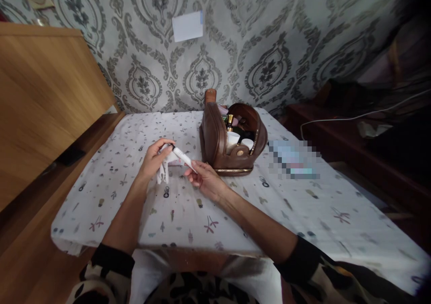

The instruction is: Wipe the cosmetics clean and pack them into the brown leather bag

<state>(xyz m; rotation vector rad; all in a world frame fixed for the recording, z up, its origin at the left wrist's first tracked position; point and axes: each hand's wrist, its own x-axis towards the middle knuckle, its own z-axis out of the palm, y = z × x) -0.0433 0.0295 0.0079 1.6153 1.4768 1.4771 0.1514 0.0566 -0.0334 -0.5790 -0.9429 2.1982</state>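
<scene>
A slim white tube (182, 156) with dark print and a black cap is held at a slant above the table, between both hands. My left hand (153, 161) is closed at the capped end, its fingertips on the cap. Crumpled white tissue (163, 173) hangs below that hand; whether the fingers grip it too, I cannot tell. My right hand (208, 181) pinches the tube's lower end between thumb and fingers. Just beyond it stands a brown leather toiletry bag (212, 135), unzipped, with white-capped containers (233, 138) and a gold-capped bottle (230, 121) showing inside.
A cloth printed with small plants covers the table (134, 214). On the right lies a flat, blurred-out object (294, 159). A wooden cabinet (50, 88) borders the left side. Patterned wallpaper closes off the back, and a white cable (357, 115) runs over dark furniture at right.
</scene>
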